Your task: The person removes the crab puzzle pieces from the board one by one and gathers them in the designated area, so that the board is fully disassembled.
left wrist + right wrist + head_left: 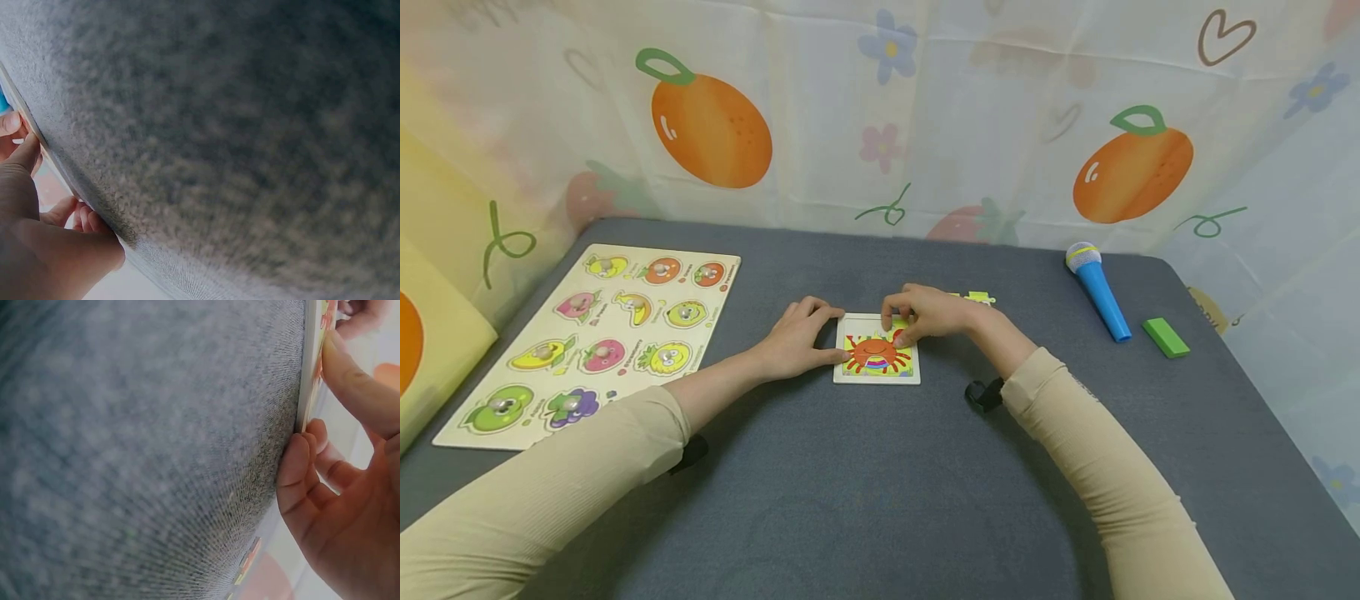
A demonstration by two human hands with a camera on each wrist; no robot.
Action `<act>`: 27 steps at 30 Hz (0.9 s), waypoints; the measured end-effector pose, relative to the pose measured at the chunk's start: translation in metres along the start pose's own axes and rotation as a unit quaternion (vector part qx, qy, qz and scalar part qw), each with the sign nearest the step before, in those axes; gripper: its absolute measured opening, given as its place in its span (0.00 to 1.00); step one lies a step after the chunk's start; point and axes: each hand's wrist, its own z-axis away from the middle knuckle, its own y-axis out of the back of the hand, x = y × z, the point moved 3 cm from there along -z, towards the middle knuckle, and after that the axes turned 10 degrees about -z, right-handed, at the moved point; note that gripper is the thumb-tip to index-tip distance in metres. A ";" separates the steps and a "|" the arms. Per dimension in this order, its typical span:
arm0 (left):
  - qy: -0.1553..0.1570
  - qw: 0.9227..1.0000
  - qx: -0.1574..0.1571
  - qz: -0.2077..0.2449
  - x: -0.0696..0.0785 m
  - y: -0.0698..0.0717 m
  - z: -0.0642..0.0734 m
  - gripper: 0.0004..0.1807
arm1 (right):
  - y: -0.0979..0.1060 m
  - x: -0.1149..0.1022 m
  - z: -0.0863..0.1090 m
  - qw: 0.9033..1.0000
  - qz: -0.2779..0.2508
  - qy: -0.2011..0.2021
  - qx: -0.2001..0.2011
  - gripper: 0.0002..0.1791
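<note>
A small square crab puzzle [877, 363] lies flat on the table, a red crab on yellow inside a pale frame. My left hand [799, 340] holds its left side, the thumb on the rim and the other fingers near the far left corner. From the right, my right hand [928, 313] reaches over the upper right part with curled fingers. In the right wrist view, the right thumb [359, 387] rests on the puzzle's face while other fingers touch its edge. The right hand hides part of the picture. Yellow puzzle pieces [980, 297] lie behind the right hand.
A large fruit peg board [715, 321] lies at the left on the dark grey table [865, 500]. At the right are a blue toy microphone [1102, 296] and a green block [1167, 337]. A fruit-printed curtain [820, 108] hangs behind the table.
</note>
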 end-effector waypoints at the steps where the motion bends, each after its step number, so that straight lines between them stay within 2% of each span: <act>1: 0.000 1.000 0.000 0.000 0.000 0.000 0.000 0.38 | 0.000 0.000 0.000 1.000 -0.001 0.000 0.002 0.11; 7: -0.002 1.000 -0.002 0.004 0.001 0.001 0.001 0.38 | -0.001 0.001 -0.001 1.000 -0.005 0.010 0.016 0.12; 16: -0.001 1.000 0.000 0.004 0.001 0.001 0.000 0.38 | 0.000 -0.001 -0.002 0.997 0.016 0.028 0.067 0.12; 27: -0.002 1.000 0.001 0.003 0.000 0.000 0.000 0.38 | 0.000 -0.003 0.001 0.996 0.008 0.017 0.082 0.10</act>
